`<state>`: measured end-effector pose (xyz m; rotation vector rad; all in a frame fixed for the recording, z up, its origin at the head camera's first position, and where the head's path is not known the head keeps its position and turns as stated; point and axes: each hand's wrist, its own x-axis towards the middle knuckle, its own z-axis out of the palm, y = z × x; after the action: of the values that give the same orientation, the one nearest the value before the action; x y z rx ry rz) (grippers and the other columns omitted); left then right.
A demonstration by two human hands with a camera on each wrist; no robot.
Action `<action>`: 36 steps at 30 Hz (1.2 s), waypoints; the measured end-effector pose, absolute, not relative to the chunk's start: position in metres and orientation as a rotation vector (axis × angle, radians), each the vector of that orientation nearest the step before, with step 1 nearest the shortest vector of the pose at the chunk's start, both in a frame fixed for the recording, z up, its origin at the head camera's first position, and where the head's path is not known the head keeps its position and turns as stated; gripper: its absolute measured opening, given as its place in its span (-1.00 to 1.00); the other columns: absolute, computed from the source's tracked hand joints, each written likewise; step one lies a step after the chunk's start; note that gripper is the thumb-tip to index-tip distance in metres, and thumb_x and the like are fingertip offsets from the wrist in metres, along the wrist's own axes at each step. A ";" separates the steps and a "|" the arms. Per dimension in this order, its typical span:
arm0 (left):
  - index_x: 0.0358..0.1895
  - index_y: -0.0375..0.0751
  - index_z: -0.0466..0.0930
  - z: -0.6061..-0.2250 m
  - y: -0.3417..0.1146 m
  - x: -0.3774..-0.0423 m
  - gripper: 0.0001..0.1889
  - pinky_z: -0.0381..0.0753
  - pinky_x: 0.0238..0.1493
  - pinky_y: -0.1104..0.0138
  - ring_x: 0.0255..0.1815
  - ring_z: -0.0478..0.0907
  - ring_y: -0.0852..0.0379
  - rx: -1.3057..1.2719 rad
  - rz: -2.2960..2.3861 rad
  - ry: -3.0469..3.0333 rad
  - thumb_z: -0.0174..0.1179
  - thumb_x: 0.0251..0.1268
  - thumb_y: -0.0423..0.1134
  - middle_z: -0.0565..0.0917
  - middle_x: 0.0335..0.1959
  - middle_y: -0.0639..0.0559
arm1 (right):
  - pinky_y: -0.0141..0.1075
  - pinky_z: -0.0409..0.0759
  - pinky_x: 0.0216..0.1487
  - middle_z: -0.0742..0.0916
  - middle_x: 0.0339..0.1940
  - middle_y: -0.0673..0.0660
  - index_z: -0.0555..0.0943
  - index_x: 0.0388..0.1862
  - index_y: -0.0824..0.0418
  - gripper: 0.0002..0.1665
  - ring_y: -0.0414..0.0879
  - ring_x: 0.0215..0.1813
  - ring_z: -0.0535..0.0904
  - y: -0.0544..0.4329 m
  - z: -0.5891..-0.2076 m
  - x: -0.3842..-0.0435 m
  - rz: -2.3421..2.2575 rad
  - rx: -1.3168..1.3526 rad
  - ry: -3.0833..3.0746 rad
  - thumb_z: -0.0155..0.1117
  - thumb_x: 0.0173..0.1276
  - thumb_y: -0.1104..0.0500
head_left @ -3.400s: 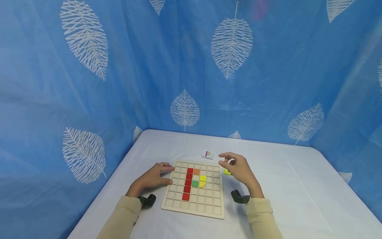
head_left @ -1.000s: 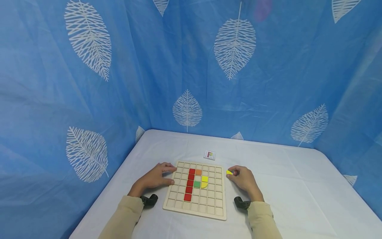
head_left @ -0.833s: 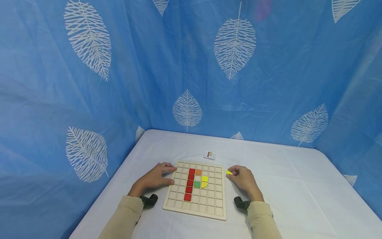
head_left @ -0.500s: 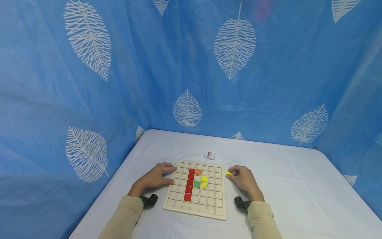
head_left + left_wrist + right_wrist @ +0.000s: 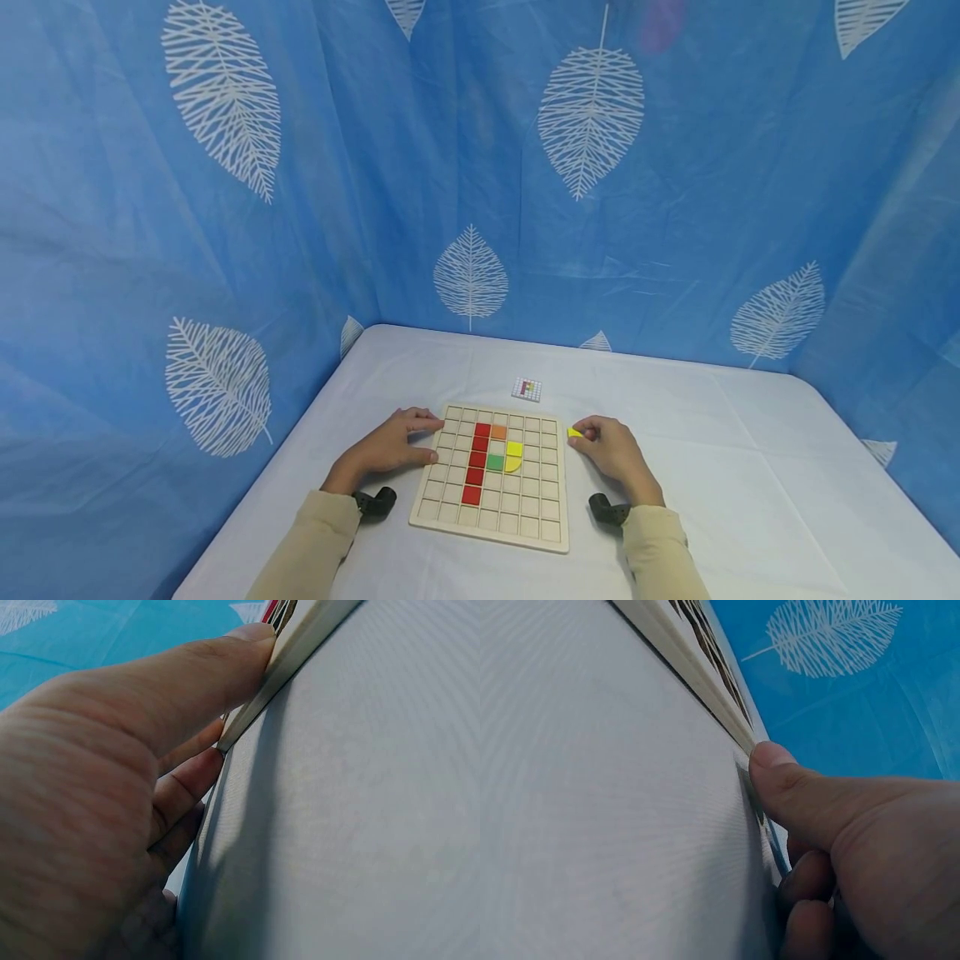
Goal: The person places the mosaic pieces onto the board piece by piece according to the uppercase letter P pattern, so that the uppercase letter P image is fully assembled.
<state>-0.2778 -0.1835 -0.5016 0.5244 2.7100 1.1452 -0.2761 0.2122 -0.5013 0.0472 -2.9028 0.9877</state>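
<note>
A square wooden grid board [image 5: 510, 500] lies on the table, bearing a column of red square tiles [image 5: 478, 459], an orange tile [image 5: 498, 432], a green tile [image 5: 496, 462], a yellow square tile [image 5: 514, 448] and a yellow rounded tile [image 5: 513, 464]. My left hand [image 5: 386, 443] touches the board's left edge with thumb and fingertips, its fingers fairly straight. To the right of the board, my right hand [image 5: 612, 450] pinches another yellow tile [image 5: 574, 432] at the table surface. Its fingers partly cover that tile, so its full shape is hidden. In the right wrist view, the thumb [image 5: 787, 776] hides the tile.
Behind the board lies a small pattern card [image 5: 527, 389] with a coloured grid on it. White cloth covers the table [image 5: 735, 467], and blue leaf-print curtains [image 5: 480, 167] stand behind and along the sides. Both wrists wear black cameras [image 5: 380, 502].
Since the oldest frame, my right hand has come down onto the loose yellow tile and taken it between thumb and fingers. During the last second both hands have stayed almost still; the board's tiles are unchanged.
</note>
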 end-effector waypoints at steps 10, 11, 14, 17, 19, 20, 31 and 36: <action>0.32 -0.01 0.58 -0.499 -0.182 -0.278 -0.32 0.22 0.47 -0.22 0.52 0.22 -0.17 0.516 1.148 2.709 0.50 0.06 0.00 0.45 0.39 -0.05 | -0.26 0.42 -0.17 0.64 -0.31 0.02 0.71 0.00 0.20 -0.63 -0.10 -0.24 0.49 0.213 -0.500 -0.280 1.107 0.004 -2.847 0.46 0.28 0.06; 0.32 -0.01 0.58 -0.499 -0.183 -0.278 -0.32 0.22 0.48 -0.21 0.52 0.21 -0.17 0.516 1.147 2.707 0.50 0.06 0.00 0.45 0.39 -0.05 | -0.27 0.42 -0.18 0.64 -0.31 0.02 0.71 0.01 0.20 -0.63 -0.10 -0.25 0.49 0.213 -0.501 -0.280 1.114 0.005 -2.840 0.46 0.28 0.06; 0.32 -0.01 0.57 -0.500 -0.183 -0.278 -0.31 0.21 0.48 -0.22 0.53 0.20 -0.18 0.519 1.156 2.700 0.50 0.06 0.01 0.45 0.39 -0.04 | -0.28 0.41 -0.24 0.64 -0.32 0.03 0.71 0.02 0.20 -0.61 -0.11 -0.29 0.47 0.211 -0.501 -0.281 1.138 -0.002 -2.820 0.46 0.28 0.05; 0.33 0.00 0.57 -0.500 -0.183 -0.278 -0.31 0.20 0.49 -0.20 0.53 0.19 -0.17 0.514 1.156 2.694 0.50 0.05 0.00 0.45 0.39 -0.03 | -0.30 0.40 -0.31 0.64 -0.30 0.05 0.71 0.04 0.20 -0.60 -0.11 -0.33 0.45 0.209 -0.499 -0.280 1.189 -0.013 -2.801 0.46 0.29 0.04; 0.33 -0.01 0.57 -0.501 -0.183 -0.278 -0.31 0.21 0.48 -0.21 0.53 0.20 -0.17 0.519 1.159 2.695 0.51 0.06 0.00 0.45 0.38 -0.04 | -0.31 0.41 -0.34 0.63 -0.28 0.06 0.71 0.04 0.19 -0.61 -0.11 -0.34 0.44 0.206 -0.498 -0.280 1.222 -0.014 -2.790 0.45 0.29 0.04; 0.32 -0.01 0.57 -0.501 -0.183 -0.278 -0.31 0.21 0.48 -0.21 0.52 0.21 -0.17 0.520 1.161 2.694 0.51 0.05 0.00 0.45 0.38 -0.04 | -0.31 0.42 -0.36 0.63 -0.27 0.06 0.71 0.04 0.19 -0.61 -0.10 -0.34 0.44 0.205 -0.498 -0.280 1.237 -0.012 -2.785 0.45 0.30 0.04; 0.33 -0.01 0.57 -0.502 -0.182 -0.280 -0.31 0.21 0.48 -0.22 0.53 0.19 -0.17 0.530 1.150 2.694 0.50 0.06 0.01 0.44 0.39 -0.04 | -0.33 0.41 -0.34 0.61 -0.26 0.06 0.73 0.00 0.17 -0.65 -0.10 -0.30 0.43 0.188 -0.492 -0.278 1.271 0.012 -2.749 0.45 0.29 0.04; 0.32 -0.03 0.58 -0.502 -0.183 -0.279 -0.31 0.22 0.46 -0.23 0.52 0.19 -0.18 0.527 1.154 2.703 0.51 0.05 0.01 0.44 0.39 -0.05 | -0.35 0.40 -0.39 0.61 -0.27 0.07 0.73 -0.01 0.18 -0.66 -0.12 -0.36 0.42 0.179 -0.490 -0.278 1.274 0.036 -2.739 0.45 0.30 0.05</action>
<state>-0.2794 -0.1829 -0.5022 0.5267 2.7026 1.1539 -0.2779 0.1795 -0.4895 0.0360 -2.7391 1.2742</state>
